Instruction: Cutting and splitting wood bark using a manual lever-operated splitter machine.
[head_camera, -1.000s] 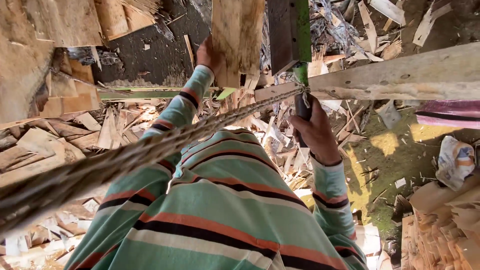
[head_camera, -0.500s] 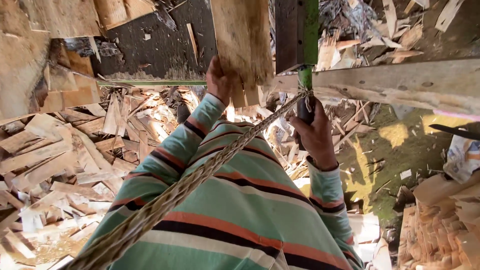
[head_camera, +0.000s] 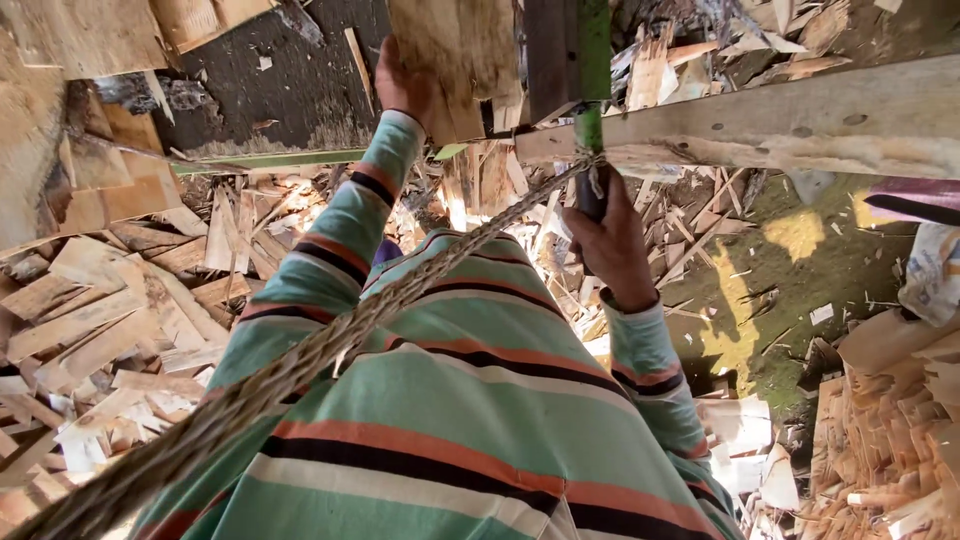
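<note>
Two hands work at a wooden beam (head_camera: 800, 115): the left hand (head_camera: 400, 85) grips a plywood sheet (head_camera: 455, 55) held upright against it; the right hand (head_camera: 610, 240) is wrapped tight around a dark tool handle (head_camera: 590, 195) below a green bar (head_camera: 594, 60). Heaps of cut scraps (head_camera: 110, 330) already cover the ground; the sheet looks uncut.
</note>
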